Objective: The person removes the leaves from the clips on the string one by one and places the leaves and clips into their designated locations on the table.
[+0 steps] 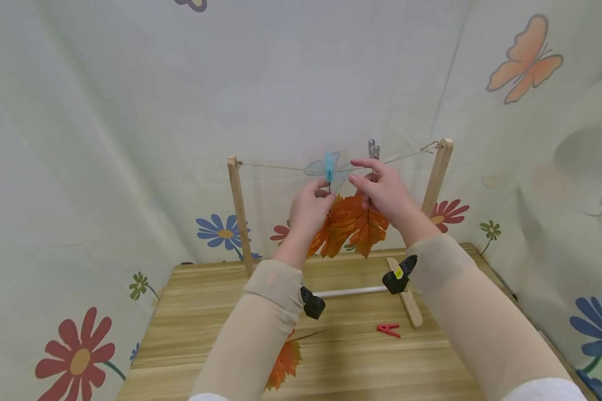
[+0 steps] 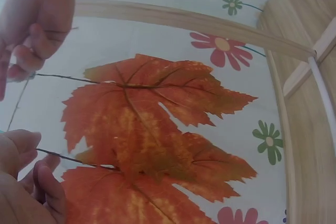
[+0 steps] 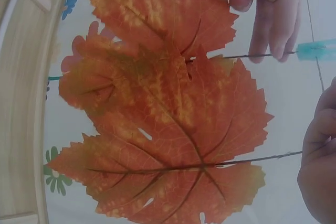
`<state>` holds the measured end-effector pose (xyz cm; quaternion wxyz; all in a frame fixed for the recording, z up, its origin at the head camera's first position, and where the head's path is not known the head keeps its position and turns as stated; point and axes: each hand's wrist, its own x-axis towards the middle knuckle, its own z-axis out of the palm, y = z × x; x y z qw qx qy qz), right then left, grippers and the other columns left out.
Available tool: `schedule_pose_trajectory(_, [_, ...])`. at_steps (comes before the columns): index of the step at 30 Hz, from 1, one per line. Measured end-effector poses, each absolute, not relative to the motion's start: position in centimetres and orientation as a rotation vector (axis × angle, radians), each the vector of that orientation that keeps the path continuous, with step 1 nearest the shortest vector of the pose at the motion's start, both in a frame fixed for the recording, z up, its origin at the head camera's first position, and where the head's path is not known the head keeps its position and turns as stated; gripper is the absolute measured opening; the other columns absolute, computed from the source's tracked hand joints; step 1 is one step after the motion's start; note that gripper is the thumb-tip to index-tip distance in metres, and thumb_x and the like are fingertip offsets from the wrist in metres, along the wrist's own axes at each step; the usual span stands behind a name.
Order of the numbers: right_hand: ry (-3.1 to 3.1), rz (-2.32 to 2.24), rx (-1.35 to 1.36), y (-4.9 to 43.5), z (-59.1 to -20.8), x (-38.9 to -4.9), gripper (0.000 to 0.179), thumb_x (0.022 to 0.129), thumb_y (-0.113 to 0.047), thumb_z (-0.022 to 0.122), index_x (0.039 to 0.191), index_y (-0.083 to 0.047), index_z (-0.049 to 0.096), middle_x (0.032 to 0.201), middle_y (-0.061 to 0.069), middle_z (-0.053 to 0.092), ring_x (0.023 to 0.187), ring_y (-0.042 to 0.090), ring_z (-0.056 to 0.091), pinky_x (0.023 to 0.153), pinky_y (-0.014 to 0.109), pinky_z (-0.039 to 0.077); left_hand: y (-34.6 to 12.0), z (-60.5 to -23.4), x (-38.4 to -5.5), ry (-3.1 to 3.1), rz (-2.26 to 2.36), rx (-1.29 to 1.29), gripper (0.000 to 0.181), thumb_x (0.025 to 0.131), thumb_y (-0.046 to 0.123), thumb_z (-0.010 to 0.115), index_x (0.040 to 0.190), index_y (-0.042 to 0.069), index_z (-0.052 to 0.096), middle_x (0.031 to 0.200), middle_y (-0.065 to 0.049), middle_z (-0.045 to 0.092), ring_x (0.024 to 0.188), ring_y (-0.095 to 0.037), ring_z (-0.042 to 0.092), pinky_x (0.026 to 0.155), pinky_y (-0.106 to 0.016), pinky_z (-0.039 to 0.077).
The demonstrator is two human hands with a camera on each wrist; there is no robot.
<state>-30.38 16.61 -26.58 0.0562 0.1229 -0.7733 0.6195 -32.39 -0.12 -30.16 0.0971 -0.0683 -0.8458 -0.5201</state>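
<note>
Pinching a leaf stem (image 3: 244, 56) between thumb and fingers of the left hand (image 1: 308, 209) just below the string (image 1: 276, 167), under its blue clothespin (image 1: 329, 166), and holding the right hand (image 1: 385, 189) relaxed, thumb and forefinger parted on nothing, beside the string, near overlapping orange leaves (image 1: 370, 228) hanging below it.

Posts (image 1: 238, 206): smooth wood. Blue clip (image 1: 329, 166): translucent plastic. Hanging leaves (image 1: 371, 227): matt, cloth-like.

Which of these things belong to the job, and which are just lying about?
Belong to the job: string, wooden frame, blue clip, grey clip, two orange leaves below the string.

Lying about on the table, perhaps for later: red clip, loose orange leaf.
</note>
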Motion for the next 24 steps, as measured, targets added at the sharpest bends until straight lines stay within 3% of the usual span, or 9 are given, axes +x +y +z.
schedule_pose_trajectory(5, [-2.336, 1.879, 0.389, 15.9, -26.2, -30.6, 0.045, 0.090, -0.033, 0.062, 0.132, -0.023, 0.051, 0.078, 0.016, 0.053, 0.045, 0.018, 0.047, 0.045, 0.026, 0.043, 0.1, -31.1, -32.6, -2.458, -1.608, -0.166, 0.030, 0.090, 0.027, 0.062, 0.119, 0.023, 0.061, 0.102, 0.003, 0.065, 0.083, -0.016, 0.059, 0.068, -0.030, 0.049])
schedule_pose_trajectory(11, [-2.337, 1.853, 0.371, 15.6, -25.9, -30.4, 0.044, 0.091, -0.033, 0.061, 0.132, -0.024, 0.052, 0.075, 0.011, 0.056, 0.049, 0.027, 0.050, 0.047, 0.029, 0.045, 1.0, -31.7, -32.5, -2.471, -1.530, -0.139, 0.035, 0.091, 0.029, 0.061, 0.126, 0.027, 0.059, 0.107, 0.004, 0.065, 0.079, -0.015, 0.060, 0.063, -0.029, 0.048])
schedule_pose_trajectory(20, [-2.338, 1.865, 0.373, 14.5, -25.3, -30.5, 0.046, 0.089, -0.035, 0.063, 0.133, -0.027, 0.052, 0.081, 0.018, 0.059, 0.052, 0.032, 0.051, 0.046, 0.029, 0.043, 1.5, -32.1, -32.3, -2.430, -1.439, -0.116, 0.031, 0.093, 0.033, 0.055, 0.121, 0.024, 0.063, 0.105, 0.002, 0.067, 0.079, -0.019, 0.059, 0.064, -0.033, 0.045])
schedule_pose_trajectory(24, [-2.369, 1.818, 0.384, 14.2, -25.2, -30.6, 0.047, 0.089, -0.036, 0.062, 0.134, -0.027, 0.051, 0.078, 0.015, 0.058, 0.057, 0.037, 0.051, 0.046, 0.031, 0.043, 1.2, -32.5, -32.1, -2.427, -1.444, -0.104, 0.026, 0.094, 0.032, 0.056, 0.117, 0.025, 0.065, 0.104, 0.002, 0.067, 0.083, -0.018, 0.060, 0.066, -0.033, 0.046])
